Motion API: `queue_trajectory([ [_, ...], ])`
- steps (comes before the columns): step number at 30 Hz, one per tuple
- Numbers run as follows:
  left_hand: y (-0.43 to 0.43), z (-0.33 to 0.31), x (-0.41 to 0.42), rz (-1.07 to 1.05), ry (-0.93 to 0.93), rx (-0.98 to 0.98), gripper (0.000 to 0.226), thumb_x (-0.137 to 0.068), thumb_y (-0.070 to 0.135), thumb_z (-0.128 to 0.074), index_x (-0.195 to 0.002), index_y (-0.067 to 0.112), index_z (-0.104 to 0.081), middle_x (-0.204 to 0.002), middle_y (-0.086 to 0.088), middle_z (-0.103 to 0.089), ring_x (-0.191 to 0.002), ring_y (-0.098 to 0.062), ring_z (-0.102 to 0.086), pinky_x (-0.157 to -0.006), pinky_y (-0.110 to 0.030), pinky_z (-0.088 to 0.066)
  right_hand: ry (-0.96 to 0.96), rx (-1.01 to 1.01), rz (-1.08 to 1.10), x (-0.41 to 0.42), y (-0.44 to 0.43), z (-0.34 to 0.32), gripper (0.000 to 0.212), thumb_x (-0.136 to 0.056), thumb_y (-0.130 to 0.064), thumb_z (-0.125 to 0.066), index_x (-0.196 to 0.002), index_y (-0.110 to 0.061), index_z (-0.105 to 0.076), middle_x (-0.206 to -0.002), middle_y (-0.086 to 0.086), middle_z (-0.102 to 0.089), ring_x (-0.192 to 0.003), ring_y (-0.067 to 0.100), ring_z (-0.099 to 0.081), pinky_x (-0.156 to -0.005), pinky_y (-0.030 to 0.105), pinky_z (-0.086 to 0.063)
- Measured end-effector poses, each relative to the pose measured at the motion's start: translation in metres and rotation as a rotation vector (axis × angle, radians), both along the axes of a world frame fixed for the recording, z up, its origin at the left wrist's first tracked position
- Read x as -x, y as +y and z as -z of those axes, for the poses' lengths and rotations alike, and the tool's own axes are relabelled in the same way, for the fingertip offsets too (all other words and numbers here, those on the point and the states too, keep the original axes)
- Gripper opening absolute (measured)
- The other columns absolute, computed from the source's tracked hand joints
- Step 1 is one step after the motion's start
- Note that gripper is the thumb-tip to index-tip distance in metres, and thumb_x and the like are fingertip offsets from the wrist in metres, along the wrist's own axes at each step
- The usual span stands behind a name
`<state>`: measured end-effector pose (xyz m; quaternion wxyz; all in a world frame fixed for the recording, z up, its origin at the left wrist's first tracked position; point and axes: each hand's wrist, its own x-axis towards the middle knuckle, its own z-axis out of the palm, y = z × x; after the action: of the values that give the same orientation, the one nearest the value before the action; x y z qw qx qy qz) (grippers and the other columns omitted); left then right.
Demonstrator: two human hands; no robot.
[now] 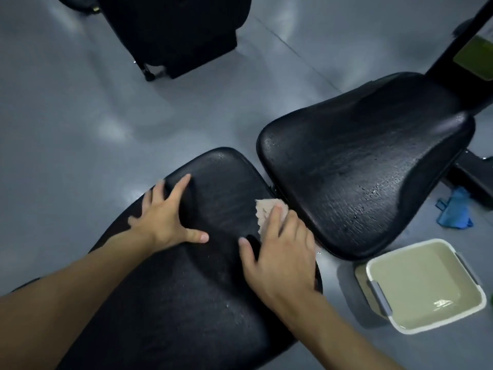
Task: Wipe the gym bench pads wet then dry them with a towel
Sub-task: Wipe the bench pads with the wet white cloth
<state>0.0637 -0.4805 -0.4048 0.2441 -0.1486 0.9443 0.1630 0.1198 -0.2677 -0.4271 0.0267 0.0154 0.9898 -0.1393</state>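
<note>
Two black, vinyl-covered gym bench pads sit end to end over the grey floor [80, 116]: the near pad [208, 284] under both arms, and the far seat pad [360, 169] just beyond a narrow gap.

A small pinkish-beige cloth [262, 209] lies on the near pad's right edge, close to that gap. It looks soft, limp and light, probably damp. It is best worked bunched under a flat palm rather than pinched at a corner, so that it does not fold over or slide out.

The right hand [277, 249] presses down on it. Its fingers [276, 217] are laid nearly straight over the fabric and the thumb is held out to the side, so nothing is clenched. The left hand [165, 212] rests on the near pad's left side with its fingers [181, 188] spread wide, holding nothing and apparently bracing.

The pads look firm but cushioned and fixed to their frame. Their textured skin is likely slick when wet, so the bracing hand could slip. Beads and streaks of moisture glint on the far seat pad, and fainter smears show on the near pad.

On the floor to the right stand a pale green square basin [416, 276] with a white rim and grey handles, and a crumpled blue cloth [453, 209], perhaps the drying towel.
</note>
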Motion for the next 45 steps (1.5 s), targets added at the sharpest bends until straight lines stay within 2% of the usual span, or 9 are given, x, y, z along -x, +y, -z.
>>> queue_trajectory([
  [3, -0.009, 0.016, 0.021, -0.022, -0.078, -0.072, 0.145, -0.051, 0.049, -0.093, -0.137, 0.065, 0.023, -0.16, -0.001, 0.027, -0.146, -0.037, 0.023, -0.111, -0.073, -0.012, -0.005, -0.019, 0.075, 0.044, -0.028, 0.006, 0.089, -0.084, -0.063, -0.039, -0.143, 0.004, -0.04, -0.114, 0.025, -0.056, -0.096, 0.037, -0.053, -0.087, 0.048, -0.04],
  [9, -0.027, 0.016, 0.018, 0.039, -0.031, -0.124, 0.13, -0.056, 0.046, -0.092, -0.134, 0.074, 0.009, -0.16, 0.003, 0.006, -0.149, -0.026, 0.007, -0.111, -0.068, -0.022, -0.019, -0.006, -0.006, 0.026, -0.009, 0.008, 0.077, -0.091, -0.053, -0.036, -0.147, 0.0, -0.035, -0.125, 0.017, -0.055, -0.107, 0.031, -0.056, -0.093, 0.042, -0.046],
  [13, -0.022, 0.014, 0.013, 0.067, -0.046, -0.079, 0.123, -0.074, 0.034, -0.085, -0.14, 0.067, 0.013, -0.16, 0.007, 0.019, -0.149, -0.028, 0.019, -0.106, -0.077, -0.016, -0.031, -0.043, 0.113, 0.041, -0.028, 0.002, 0.083, -0.086, -0.059, -0.036, -0.144, 0.002, -0.039, -0.115, 0.019, -0.059, -0.1, 0.035, -0.058, -0.088, 0.047, -0.045],
  [18, -0.026, 0.017, 0.018, 0.093, -0.04, -0.075, 0.12, -0.077, 0.035, -0.082, -0.142, 0.062, 0.016, -0.16, 0.002, 0.021, -0.147, -0.035, 0.02, -0.105, -0.079, -0.015, -0.096, -0.091, 0.174, 0.087, -0.065, 0.005, 0.091, -0.083, -0.063, -0.033, -0.142, 0.006, -0.039, -0.111, 0.024, -0.061, -0.094, 0.041, -0.06, -0.084, 0.048, -0.044],
  [25, -0.029, 0.01, 0.013, 0.103, -0.021, -0.045, 0.123, -0.071, 0.044, -0.084, -0.142, 0.062, 0.015, -0.161, 0.002, 0.013, -0.148, -0.034, 0.01, -0.103, -0.076, -0.025, -0.085, -0.033, 0.007, 0.06, -0.043, -0.003, 0.083, -0.088, -0.059, -0.036, -0.148, -0.001, -0.029, -0.127, 0.019, -0.053, -0.112, 0.034, -0.054, -0.096, 0.046, -0.044],
  [31, -0.033, 0.015, 0.016, 0.101, 0.024, -0.041, 0.125, -0.064, 0.049, -0.086, -0.14, 0.064, 0.012, -0.158, 0.004, 0.004, -0.145, -0.031, -0.001, -0.1, -0.073, -0.032, -0.11, -0.171, -0.15, 0.147, -0.091, -0.004, 0.073, -0.096, -0.057, -0.033, -0.142, -0.001, -0.034, -0.125, 0.022, -0.054, -0.11, 0.038, -0.053, -0.094, 0.048, -0.04],
  [36, -0.035, 0.018, 0.009, -0.017, 0.042, -0.015, 0.137, -0.055, 0.059, -0.086, -0.153, 0.036, 0.007, -0.159, 0.015, 0.002, -0.146, -0.019, -0.005, -0.107, -0.065, -0.027, -0.048, -0.205, -0.288, 0.146, -0.072, 0.005, 0.064, -0.098, -0.052, -0.026, -0.142, -0.007, -0.038, -0.114, 0.018, -0.058, -0.101, 0.033, -0.056, -0.087, 0.045, -0.044],
  [40, -0.031, 0.018, 0.012, -0.062, 0.042, -0.039, 0.138, -0.054, 0.057, -0.087, -0.155, 0.031, 0.003, -0.159, 0.016, 0.003, -0.146, -0.016, -0.005, -0.111, -0.06, -0.026, -0.036, -0.236, -0.269, 0.161, -0.091, 0.004, 0.069, -0.095, -0.058, -0.022, -0.129, -0.005, -0.051, -0.111, 0.017, -0.06, -0.1, 0.035, -0.055, -0.088, 0.047, -0.041],
  [45, -0.044, 0.02, -0.003, -0.144, 0.1, -0.109, 0.133, -0.053, 0.069, -0.082, -0.155, 0.026, -0.009, -0.159, 0.01, -0.005, -0.147, -0.015, -0.012, -0.116, -0.05, -0.023, -0.008, -0.241, -0.661, 0.179, -0.098, 0.003, 0.061, -0.1, -0.054, -0.016, -0.128, -0.015, -0.054, -0.111, 0.007, -0.064, -0.104, 0.031, -0.055, -0.094, 0.045, -0.037],
])
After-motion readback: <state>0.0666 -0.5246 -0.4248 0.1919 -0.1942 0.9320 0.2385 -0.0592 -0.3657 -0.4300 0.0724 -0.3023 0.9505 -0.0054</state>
